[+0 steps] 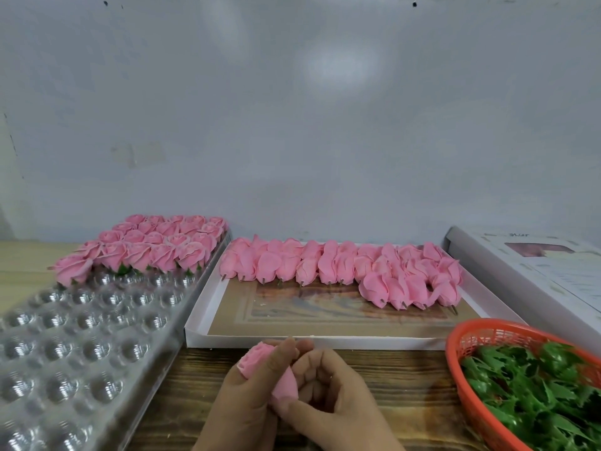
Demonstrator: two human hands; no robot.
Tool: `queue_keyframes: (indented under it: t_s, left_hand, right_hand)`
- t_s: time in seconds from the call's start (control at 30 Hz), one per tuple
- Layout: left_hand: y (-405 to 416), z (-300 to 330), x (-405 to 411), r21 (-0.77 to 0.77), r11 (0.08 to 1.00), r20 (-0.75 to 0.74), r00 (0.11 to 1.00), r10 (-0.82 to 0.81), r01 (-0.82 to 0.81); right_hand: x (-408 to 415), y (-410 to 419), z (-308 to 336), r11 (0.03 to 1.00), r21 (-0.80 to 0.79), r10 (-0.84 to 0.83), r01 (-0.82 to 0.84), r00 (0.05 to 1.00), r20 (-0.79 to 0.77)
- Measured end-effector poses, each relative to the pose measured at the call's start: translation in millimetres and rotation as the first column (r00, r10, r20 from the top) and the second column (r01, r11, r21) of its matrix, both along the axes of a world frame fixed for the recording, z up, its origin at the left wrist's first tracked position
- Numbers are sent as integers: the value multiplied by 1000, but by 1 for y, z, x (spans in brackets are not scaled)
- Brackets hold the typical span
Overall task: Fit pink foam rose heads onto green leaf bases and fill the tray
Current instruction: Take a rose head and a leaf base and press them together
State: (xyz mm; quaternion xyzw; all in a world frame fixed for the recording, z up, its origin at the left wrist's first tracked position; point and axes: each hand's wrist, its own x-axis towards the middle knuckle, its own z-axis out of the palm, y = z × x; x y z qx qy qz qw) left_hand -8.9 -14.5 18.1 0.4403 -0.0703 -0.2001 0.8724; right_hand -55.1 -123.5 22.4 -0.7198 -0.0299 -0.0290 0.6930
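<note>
Pinching soft pink foam rose head (260, 362), both hands (257, 395) (328, 395) curled; dimpled clear tray (65, 346) beside.

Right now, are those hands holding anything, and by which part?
Yes: one pink foam rose head. The left hand wraps round its bloom; the right hand pinches its narrow base end. No green leaf shows on it.

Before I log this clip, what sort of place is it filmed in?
Probably a small craft-assembly workbench, not a home table. A clear moulded tray is part-filled with finished pink roses, a white box holds rows of loose rose heads, and an orange basket holds green leaf bases.
</note>
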Motion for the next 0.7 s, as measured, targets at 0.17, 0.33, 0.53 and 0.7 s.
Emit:
queue_keyframes:
  t_s: [0.17, 0.33, 0.53, 0.7]
  left_hand:
    - [-1, -1, 0, 2, 997, 0, 997, -79, 79]
    - [6, -5, 6, 266, 944, 267, 955, 124, -197]
    - [9, -6, 6, 629, 741, 458, 882, -109, -235]
    - [11, -8, 12, 790, 525, 523, 796, -304, -318]
  right_hand:
    - [1, -4, 1, 997, 55, 59, -59, 998, -3]
    - [2, 0, -6, 990, 41, -136, 132, 983, 124]
    - [1, -17, -1, 871, -457, 24, 183, 911, 411]
    - [0, -21, 7, 745, -667, 258, 15, 916, 308]
